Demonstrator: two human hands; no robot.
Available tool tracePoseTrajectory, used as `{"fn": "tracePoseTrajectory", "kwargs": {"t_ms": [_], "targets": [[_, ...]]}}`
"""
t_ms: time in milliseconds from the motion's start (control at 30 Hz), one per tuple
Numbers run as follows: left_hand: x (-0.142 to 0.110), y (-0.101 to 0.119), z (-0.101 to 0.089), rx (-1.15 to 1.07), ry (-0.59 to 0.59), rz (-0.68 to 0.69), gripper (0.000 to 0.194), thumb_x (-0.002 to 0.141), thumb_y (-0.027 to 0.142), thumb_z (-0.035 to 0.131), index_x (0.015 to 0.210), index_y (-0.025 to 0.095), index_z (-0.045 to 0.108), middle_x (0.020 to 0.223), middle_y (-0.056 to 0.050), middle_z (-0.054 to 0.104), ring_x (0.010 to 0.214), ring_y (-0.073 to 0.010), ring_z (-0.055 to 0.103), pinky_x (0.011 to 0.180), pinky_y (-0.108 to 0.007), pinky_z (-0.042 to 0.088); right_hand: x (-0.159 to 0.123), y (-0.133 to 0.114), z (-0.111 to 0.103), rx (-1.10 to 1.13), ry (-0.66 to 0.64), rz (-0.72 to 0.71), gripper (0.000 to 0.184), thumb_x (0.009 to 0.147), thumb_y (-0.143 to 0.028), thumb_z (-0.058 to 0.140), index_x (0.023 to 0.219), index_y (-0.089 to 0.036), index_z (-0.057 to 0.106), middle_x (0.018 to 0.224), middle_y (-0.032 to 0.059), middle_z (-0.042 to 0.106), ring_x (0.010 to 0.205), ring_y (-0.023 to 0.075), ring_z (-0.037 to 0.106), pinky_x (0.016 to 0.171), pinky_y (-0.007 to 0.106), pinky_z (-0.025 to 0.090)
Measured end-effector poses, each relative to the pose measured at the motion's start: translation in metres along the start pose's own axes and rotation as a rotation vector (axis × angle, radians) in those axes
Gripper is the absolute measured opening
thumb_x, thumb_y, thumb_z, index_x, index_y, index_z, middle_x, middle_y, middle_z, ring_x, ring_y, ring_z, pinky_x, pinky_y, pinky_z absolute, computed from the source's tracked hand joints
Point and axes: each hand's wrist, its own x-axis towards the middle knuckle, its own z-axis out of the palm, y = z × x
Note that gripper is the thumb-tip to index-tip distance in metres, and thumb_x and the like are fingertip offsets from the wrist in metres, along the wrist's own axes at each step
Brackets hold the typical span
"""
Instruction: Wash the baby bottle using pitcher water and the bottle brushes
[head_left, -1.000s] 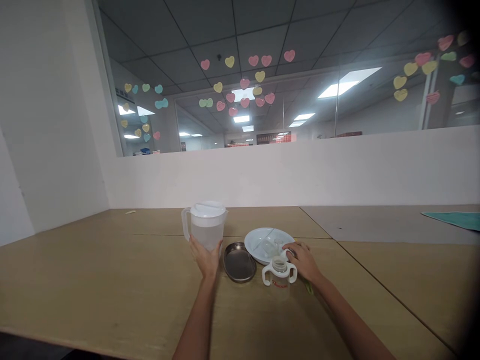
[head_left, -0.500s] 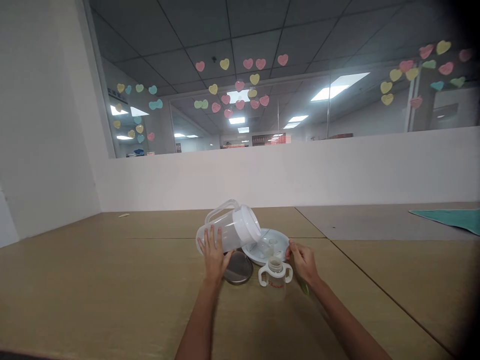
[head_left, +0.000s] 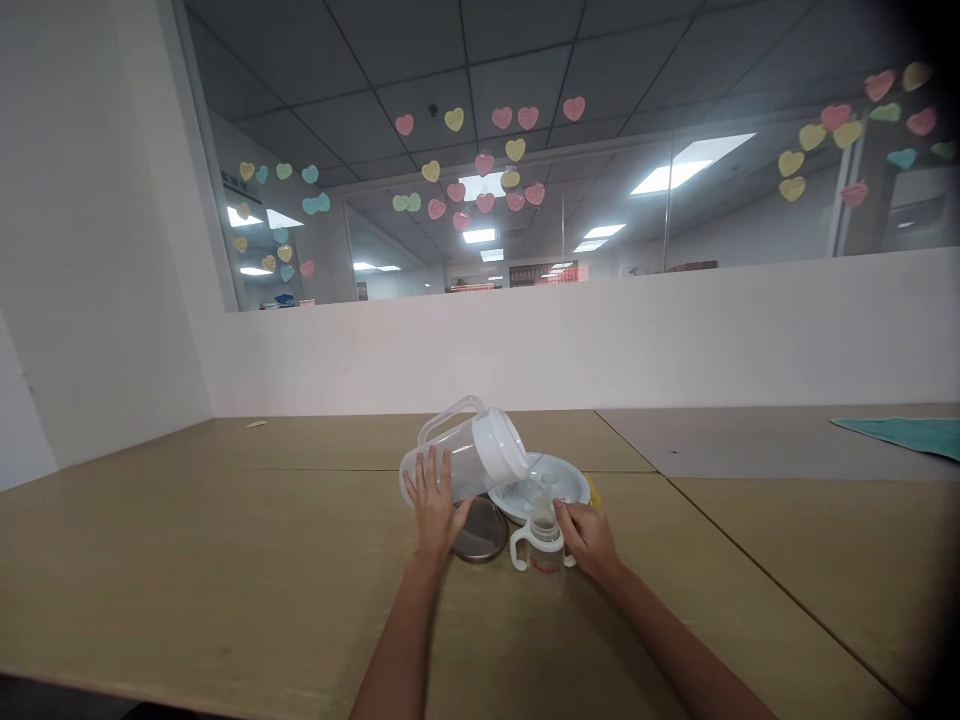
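Note:
My left hand (head_left: 433, 510) is wrapped around the underside of a translucent plastic pitcher (head_left: 457, 462) with a white lid, tipped to the right with its handle on top. To its right a clear baby bottle (head_left: 545, 562) with a white two-handled collar stands upright without a cap. My right hand (head_left: 589, 540) is closed in a pinch beside the bottle's mouth; a clear object shows near its fingertips, but its kind is unclear. Behind the bottle sits a pale plate (head_left: 574, 482) with clear pieces on it.
A dark oval metal tray (head_left: 481, 535) lies below the pitcher, left of the bottle. Something yellow (head_left: 595, 492) shows at the plate's right edge. A green cloth (head_left: 907, 437) lies far right. A white wall (head_left: 525, 350) with a window stands behind the table.
The pitcher went from upright to tipped rightward in my left hand. My right hand moved from the plate's edge leftward to the bottle's mouth, its fingers closing into a pinch.

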Motion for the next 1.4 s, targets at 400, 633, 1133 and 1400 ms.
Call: {"fn": "tracePoseTrajectory", "kwargs": {"t_ms": [400, 633, 1133, 1400], "targets": [[-0.001, -0.003, -0.007, -0.326, 0.009, -0.002, 0.102, 0.066, 0.059, 0.061, 0.139, 0.007, 0.013, 0.137, -0.022, 0.034, 0.125, -0.0334, 0.036, 0.097, -0.045, 0.040, 0.001, -0.003, -0.002, -0.022, -0.041, 0.046, 0.050, 0.091, -0.038, 0.029, 0.046, -0.018, 0.038, 0.044, -0.0006, 0.041, 0.044, 0.0088, 0.034, 0.049, 0.024, 0.024], [-0.003, -0.005, -0.002, -0.226, 0.064, 0.208, 0.091, 0.071, 0.050, 0.061, 0.138, 0.010, 0.014, 0.139, -0.023, 0.030, 0.132, -0.0359, 0.021, 0.104, -0.058, 0.021, 0.000, 0.000, -0.001, -0.030, -0.027, 0.027, 0.049, 0.091, -0.037, 0.030, 0.046, -0.018, 0.038, 0.044, -0.0007, 0.041, 0.044, 0.0093, 0.035, 0.050, 0.025, 0.024], [-0.004, -0.011, 0.001, -0.329, 0.037, 0.203, 0.097, 0.074, 0.049, 0.058, 0.139, 0.013, -0.003, 0.140, -0.027, 0.024, 0.133, -0.0363, 0.019, 0.103, -0.060, 0.020, 0.000, 0.002, -0.001, -0.063, -0.035, 0.026, 0.053, 0.092, -0.040, 0.027, 0.046, -0.019, 0.043, 0.045, 0.0010, 0.046, 0.044, 0.0099, 0.037, 0.050, 0.025, 0.026], [-0.003, -0.010, -0.002, -0.297, 0.010, 0.255, 0.095, 0.074, 0.048, 0.059, 0.139, 0.011, 0.000, 0.141, -0.026, 0.024, 0.134, -0.0350, 0.016, 0.104, -0.059, 0.020, -0.001, 0.002, -0.002, -0.059, -0.029, 0.018, 0.053, 0.092, -0.039, 0.027, 0.045, -0.018, 0.042, 0.044, 0.0012, 0.045, 0.044, 0.0101, 0.037, 0.050, 0.025, 0.026]]}}
